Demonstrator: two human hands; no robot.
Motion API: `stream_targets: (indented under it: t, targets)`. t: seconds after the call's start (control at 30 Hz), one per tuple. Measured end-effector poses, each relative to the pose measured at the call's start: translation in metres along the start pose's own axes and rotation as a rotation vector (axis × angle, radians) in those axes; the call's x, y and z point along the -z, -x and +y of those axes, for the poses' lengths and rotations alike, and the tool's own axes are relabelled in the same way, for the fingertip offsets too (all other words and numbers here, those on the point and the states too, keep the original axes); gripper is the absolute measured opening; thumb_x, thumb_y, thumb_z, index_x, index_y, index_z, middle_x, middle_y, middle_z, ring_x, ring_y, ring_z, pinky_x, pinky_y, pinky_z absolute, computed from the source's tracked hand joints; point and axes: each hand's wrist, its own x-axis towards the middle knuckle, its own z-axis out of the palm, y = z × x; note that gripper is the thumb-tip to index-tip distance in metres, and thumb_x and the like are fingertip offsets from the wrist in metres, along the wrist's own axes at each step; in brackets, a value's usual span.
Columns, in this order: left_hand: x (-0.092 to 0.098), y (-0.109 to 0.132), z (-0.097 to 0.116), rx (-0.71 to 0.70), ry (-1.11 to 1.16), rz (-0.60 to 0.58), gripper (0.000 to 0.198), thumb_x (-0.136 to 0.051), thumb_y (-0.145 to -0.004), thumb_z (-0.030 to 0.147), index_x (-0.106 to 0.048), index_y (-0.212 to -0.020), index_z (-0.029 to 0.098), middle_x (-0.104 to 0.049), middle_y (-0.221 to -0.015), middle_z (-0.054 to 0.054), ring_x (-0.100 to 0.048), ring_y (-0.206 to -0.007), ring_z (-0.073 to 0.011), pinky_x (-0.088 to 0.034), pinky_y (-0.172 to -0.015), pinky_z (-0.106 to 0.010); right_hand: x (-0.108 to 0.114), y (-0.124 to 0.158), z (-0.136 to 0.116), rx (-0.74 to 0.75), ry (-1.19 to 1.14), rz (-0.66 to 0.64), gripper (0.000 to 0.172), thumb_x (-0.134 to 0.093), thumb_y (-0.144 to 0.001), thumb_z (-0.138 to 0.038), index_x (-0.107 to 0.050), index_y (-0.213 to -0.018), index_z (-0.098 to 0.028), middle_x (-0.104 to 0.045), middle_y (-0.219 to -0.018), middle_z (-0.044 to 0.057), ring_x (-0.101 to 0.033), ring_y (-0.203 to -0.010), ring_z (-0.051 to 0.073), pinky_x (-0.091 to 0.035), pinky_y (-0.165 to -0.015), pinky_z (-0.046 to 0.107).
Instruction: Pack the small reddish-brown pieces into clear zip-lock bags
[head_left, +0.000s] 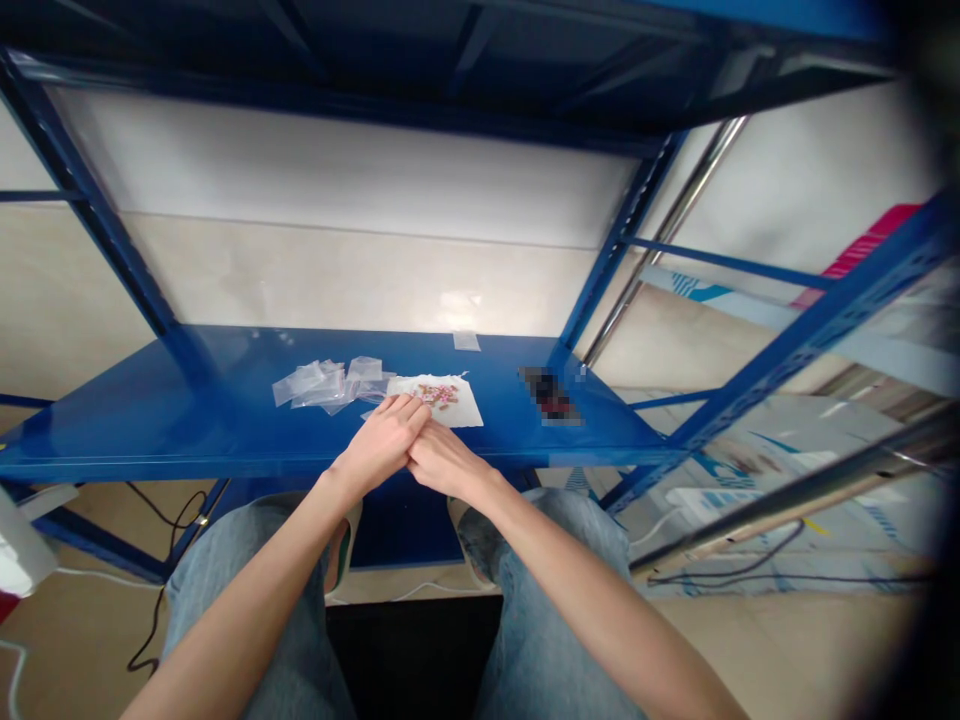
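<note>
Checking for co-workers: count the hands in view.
2. The left hand and the right hand, touching each other at the front edge of the blue shelf, beside the white sheet. No others show.

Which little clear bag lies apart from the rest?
The single bag at the back of the shelf; the others lie in a heap left of the white sheet.

1. Head view, worn on the person's head, faces forward and down over the knees.
2. Blue shelf mid-frame, close; wall far behind.
3. Left hand, right hand centred, near.
4. Frame edges bend; right edge goes dark.
</note>
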Motion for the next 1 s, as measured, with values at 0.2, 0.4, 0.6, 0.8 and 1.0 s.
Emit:
stream_targets:
  t: [0.2, 0.4, 0.6, 0.8, 1.0]
  targets:
    - [0.007, -0.002, 0.001, 0.034, 0.069, -0.023, 0.025, -0.053, -0.088, 0.006, -0.056, -0.109, 0.019, -0.067, -0.110, -0.011, -0.061, -0.106, -0.0258, -0.047, -0.094, -0.038, 0.010, -0.002, 0.000, 0.046, 0.025, -0.027, 0.036, -0.058, -0.089, -0.008, -0.068, -0.124, -0.008, -0.070, -0.125, 0.019, -0.062, -0.120, 0.029, -0.047, -0.107, 0.045]
    - [0.009, -0.005, -0.019, 0.172, 0.123, 0.105, 0.013, -0.054, -0.090, 0.012, -0.055, -0.100, 0.021, -0.068, -0.101, -0.008, -0.064, -0.095, -0.0235, -0.048, -0.082, -0.034, 0.038, -0.005, 0.005, 0.084, -0.083, 0.116, 0.026, -0.055, -0.091, -0.005, -0.075, -0.099, -0.018, -0.075, -0.112, 0.009, -0.065, -0.110, 0.022, -0.050, -0.099, 0.037]
    - [0.003, -0.012, -0.033, 0.414, 0.168, 0.244, 0.008, -0.056, -0.090, 0.020, -0.060, -0.097, 0.023, -0.069, -0.088, -0.003, -0.066, -0.082, -0.0215, -0.046, -0.071, -0.030, 0.062, -0.002, 0.070, -0.358, -0.073, 0.484, 0.026, -0.055, -0.091, -0.008, -0.077, -0.097, -0.020, -0.077, -0.099, 0.005, -0.069, -0.089, 0.018, -0.052, -0.084, 0.029]
    - [-0.008, -0.026, -0.014, 0.428, 0.251, 0.260, 0.010, -0.058, -0.088, 0.020, -0.064, -0.095, 0.023, -0.073, -0.091, -0.004, -0.069, -0.088, -0.0219, -0.050, -0.078, -0.031, 0.048, 0.001, 0.119, -0.649, 0.035, 0.154, 0.021, -0.066, -0.085, -0.009, -0.081, -0.091, -0.023, -0.079, -0.095, 0.004, -0.072, -0.091, 0.019, -0.050, -0.080, 0.024]
    - [-0.024, -0.026, -0.006, 0.395, 0.214, 0.199, 0.020, -0.054, -0.093, 0.021, -0.070, -0.104, 0.023, -0.075, -0.108, -0.007, -0.071, -0.099, -0.0231, -0.053, -0.085, -0.031, 0.038, 0.004, 0.124, -0.605, 0.053, 0.071, 0.018, -0.070, -0.084, -0.012, -0.082, -0.088, -0.024, -0.079, -0.091, 0.004, -0.071, -0.088, 0.018, -0.047, -0.076, 0.023]
